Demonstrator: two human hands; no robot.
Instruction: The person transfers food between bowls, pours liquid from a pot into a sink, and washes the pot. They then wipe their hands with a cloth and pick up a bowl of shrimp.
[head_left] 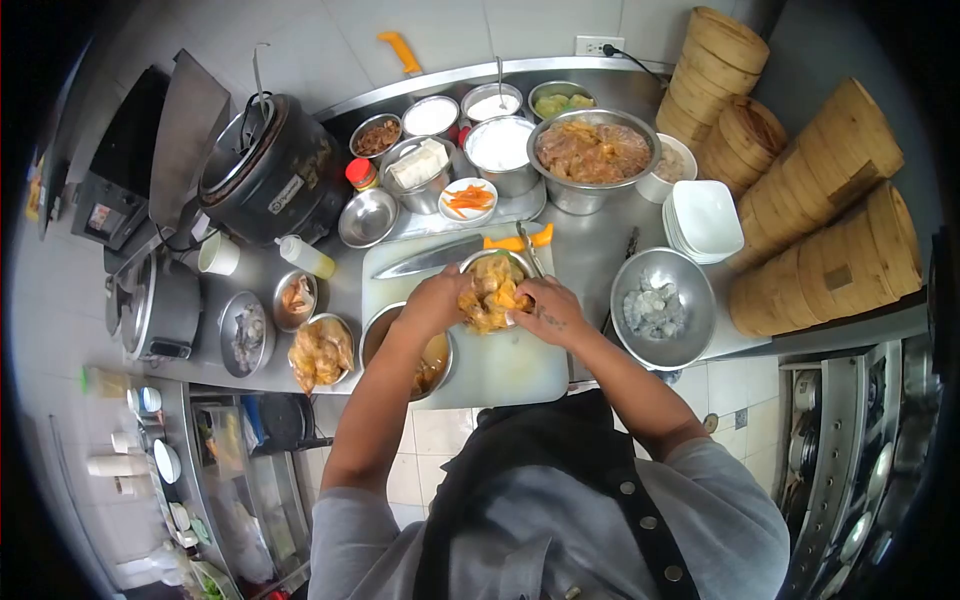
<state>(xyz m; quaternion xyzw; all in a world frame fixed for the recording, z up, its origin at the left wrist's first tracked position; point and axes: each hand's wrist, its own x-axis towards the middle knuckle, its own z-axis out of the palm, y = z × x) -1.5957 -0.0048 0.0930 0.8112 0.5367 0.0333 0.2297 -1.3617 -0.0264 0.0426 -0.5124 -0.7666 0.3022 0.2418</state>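
Observation:
Between my hands sits a small metal bowl heaped with yellow-orange marinated chicken (490, 290) over the white cutting board (500, 365). My left hand (437, 300) is closed at its left side, fingers pressed on the chicken. From the right, my right hand (550, 311) grips chicken pieces at the rim. Behind them lies a knife (430, 258) with a yellow handle. Tongs (529, 248) rest just beyond the bowl. Below my left forearm a metal pot (434, 362) holds brownish liquid, partly hidden. Another heaped bowl of marinated chicken (321, 352) stands to the left.
At right stand a bowl of shrimp-like pieces (655, 305), stacked white dishes (705, 220) and bamboo steamers (820, 270). A large bowl of marinated meat (592, 150) is behind. Left are a squeeze bottle (306, 257), a black cooker (285, 180) and a bowl of greyish seafood (246, 335).

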